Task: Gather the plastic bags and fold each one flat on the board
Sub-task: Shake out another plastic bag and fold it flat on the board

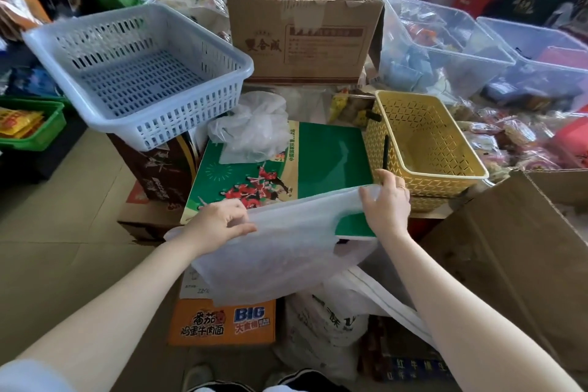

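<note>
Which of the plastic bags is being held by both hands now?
The flat white bag at the board's near edge, held by left hand and right hand; the crumpled bag lies untouched.

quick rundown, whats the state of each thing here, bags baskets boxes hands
held bag: spread out, draped over the board's near edge
crumpled bag: bunched up, on the board's far end
board: lying flat, partly covered
blue basket: empty, tilted
yellow basket: upright
box: flaps open
left hand: pinching the held bag's edge
right hand: gripping the held bag's top corner
</note>
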{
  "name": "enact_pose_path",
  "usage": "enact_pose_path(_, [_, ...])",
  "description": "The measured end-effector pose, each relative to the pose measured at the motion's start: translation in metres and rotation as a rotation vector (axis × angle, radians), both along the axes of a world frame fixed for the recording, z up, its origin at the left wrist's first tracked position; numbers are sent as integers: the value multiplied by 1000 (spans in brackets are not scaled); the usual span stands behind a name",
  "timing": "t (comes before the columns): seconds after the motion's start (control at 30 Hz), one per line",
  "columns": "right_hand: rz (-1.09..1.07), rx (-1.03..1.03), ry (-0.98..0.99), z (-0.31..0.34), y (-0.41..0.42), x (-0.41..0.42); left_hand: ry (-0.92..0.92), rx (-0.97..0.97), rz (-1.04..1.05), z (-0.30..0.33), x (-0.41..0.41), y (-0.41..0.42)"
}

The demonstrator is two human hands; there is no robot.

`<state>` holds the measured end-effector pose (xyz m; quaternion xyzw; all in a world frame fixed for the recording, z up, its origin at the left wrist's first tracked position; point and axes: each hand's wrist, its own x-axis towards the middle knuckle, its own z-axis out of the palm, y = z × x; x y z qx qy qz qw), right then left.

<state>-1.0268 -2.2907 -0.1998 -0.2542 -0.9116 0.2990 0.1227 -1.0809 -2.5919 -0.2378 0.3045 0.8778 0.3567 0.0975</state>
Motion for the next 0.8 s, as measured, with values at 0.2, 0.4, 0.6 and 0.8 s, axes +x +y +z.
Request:
enact_pose_path(0.2, [899, 243, 129, 17, -63, -7, 281, 4, -80, 21, -1, 22])
enact_pose_path(0.4, [960, 308, 105, 14, -75, -18, 396, 6, -119, 33, -1, 18])
enact_pose_path(0.6, [840, 141, -114, 11, -40, -21, 213, -158, -31, 20, -9, -15])
enact_pose_path(0.8, [774, 50, -197, 6, -13, -20, 80, -102, 179, 25, -10, -18])
